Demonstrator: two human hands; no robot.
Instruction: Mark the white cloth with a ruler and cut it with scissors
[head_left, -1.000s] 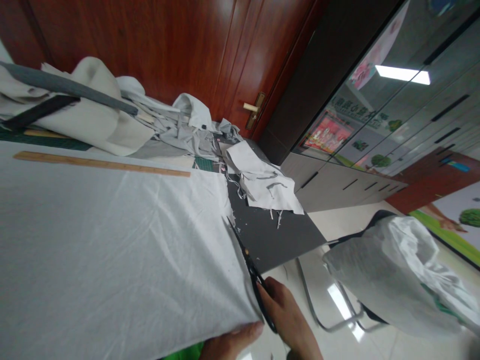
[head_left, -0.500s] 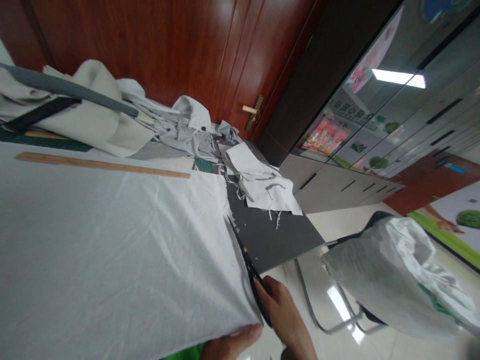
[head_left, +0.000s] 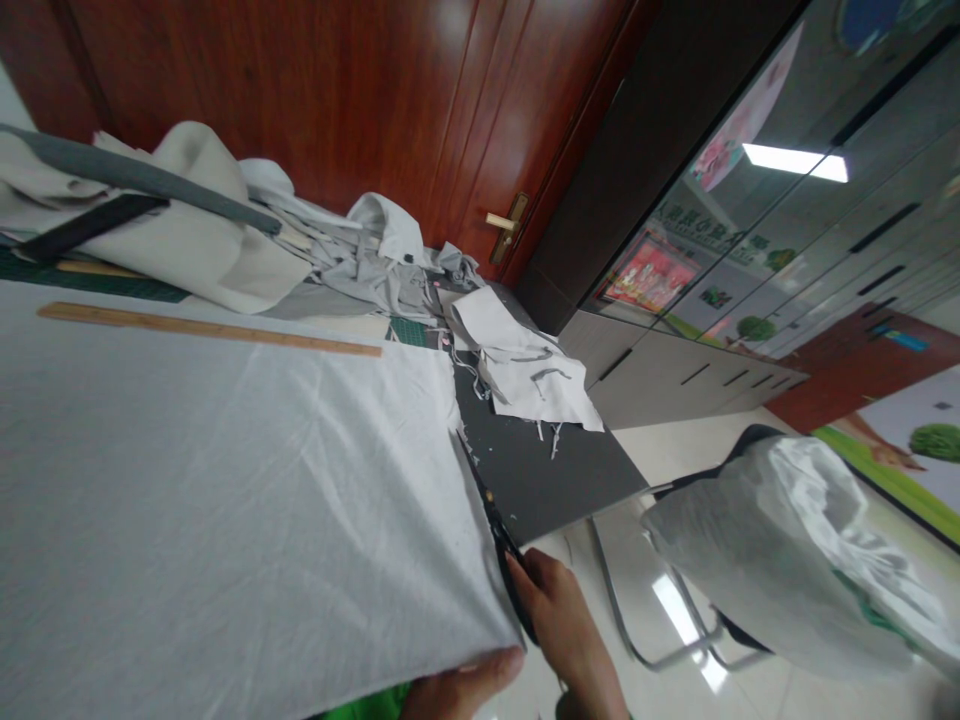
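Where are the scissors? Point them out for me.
In the head view, the scissors are low and just right of centre, gripped in the right hand at the right edge of the white cloth.

Office-like room; glass-fronted cabinets (head_left: 720, 230); wooden door (head_left: 300, 110); fabric-strewn dark table (head_left: 547, 470).

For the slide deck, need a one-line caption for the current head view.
Right hand works black scissors along the edge of white cloth; left hand holds its near corner.
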